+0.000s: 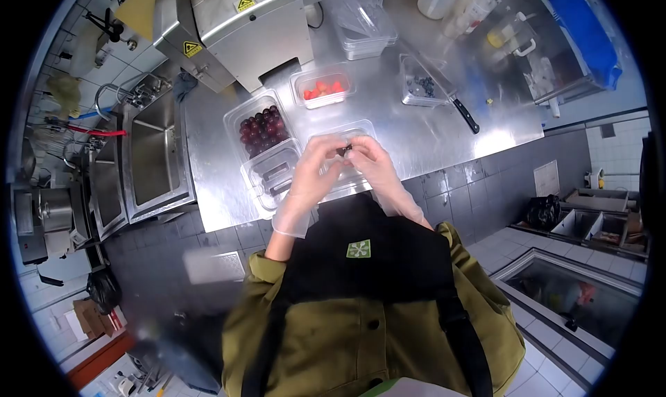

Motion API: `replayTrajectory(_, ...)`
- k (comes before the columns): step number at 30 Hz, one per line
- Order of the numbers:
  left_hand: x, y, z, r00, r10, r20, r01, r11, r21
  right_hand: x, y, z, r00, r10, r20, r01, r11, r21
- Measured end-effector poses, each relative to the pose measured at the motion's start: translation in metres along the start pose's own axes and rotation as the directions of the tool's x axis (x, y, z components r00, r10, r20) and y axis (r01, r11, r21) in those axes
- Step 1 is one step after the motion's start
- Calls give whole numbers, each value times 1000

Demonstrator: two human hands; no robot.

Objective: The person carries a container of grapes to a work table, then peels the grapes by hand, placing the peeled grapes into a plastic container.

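Here are the 2 hands, clear-gloved, meeting right at the centre of the frame! The left hand (316, 167) has its fingers curled in to a pinch, and the right hand (375, 165) closes from the other side, nearly mirroring it. Between their fingertips, a small dark piece (345, 149), too small to identify, held above a clear plastic container (361, 126) on the stainless-steel desk (430, 154).

Just left of the hands, a clear tub (233, 119) shows its dark red round fruits (262, 128)! Above centre, strawberries (322, 90) glow red in a smaller tub (326, 104). Over to the upper right, blueberries (420, 86) sit in another container (416, 101), and there's the black-handled knife (466, 117) beside them, its handle pointing down and to the right.
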State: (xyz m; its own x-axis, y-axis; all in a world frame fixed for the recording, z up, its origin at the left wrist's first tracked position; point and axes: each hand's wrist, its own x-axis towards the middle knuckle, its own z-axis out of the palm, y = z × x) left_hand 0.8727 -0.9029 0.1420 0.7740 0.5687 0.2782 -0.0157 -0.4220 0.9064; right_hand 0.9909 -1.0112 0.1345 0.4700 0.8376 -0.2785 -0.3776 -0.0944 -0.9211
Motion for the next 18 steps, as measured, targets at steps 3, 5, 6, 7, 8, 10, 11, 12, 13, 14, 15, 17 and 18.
replayTrajectory(3,-4,5,6,987,-152,-54,142,977,-157,-2,0,-3,989,-145,-24,143,987,-75)
replayTrajectory(5,-6,2,11,956,-278,-89,254,943,-213,-2,2,-5,961,-276,-31,264,942,-207)
replayTrajectory(6,-4,-2,17,942,-299,-151,261,937,-230,-2,4,-6,935,-354,-18,332,892,-306)
replayTrajectory(7,-4,-3,19,935,-319,-157,282,935,-216,-1,6,-6,904,-428,2,393,828,-401)
replayTrajectory(8,-4,-4,21,926,-339,-164,305,931,-202,0,7,-6,884,-468,-9,419,800,-430)
replayTrajectory(10,-4,-3,24,910,-375,-178,338,918,-206,0,8,-6,840,-542,-25,463,739,-489)
replayTrajectory(11,-4,-3,26,902,-391,-185,349,910,-224,1,6,-8,811,-585,-1,498,691,-524)
replayTrajectory(12,-4,-4,28,893,-407,-191,359,902,-241,2,5,-9,779,-626,24,531,639,-556)
replayTrajectory(13,-3,-4,30,897,-392,-204,342,908,-241,3,4,-10,746,-664,52,561,585,-586)
replayTrajectory(14,-2,-4,32,900,-377,-217,325,915,-240,3,3,-10,747,-662,50,559,587,-586)
replayTrajectory(15,0,-4,34,903,-363,-231,308,920,-241,4,4,-11,749,-660,49,557,589,-586)
replayTrajectory(17,2,-13,41,923,-259,-285,241,966,-98,5,8,-13,765,-643,45,543,605,-582)
replayTrajectory(18,1,-20,43,927,-207,-311,211,977,-22,7,15,-16,779,-625,40,528,621,-579)
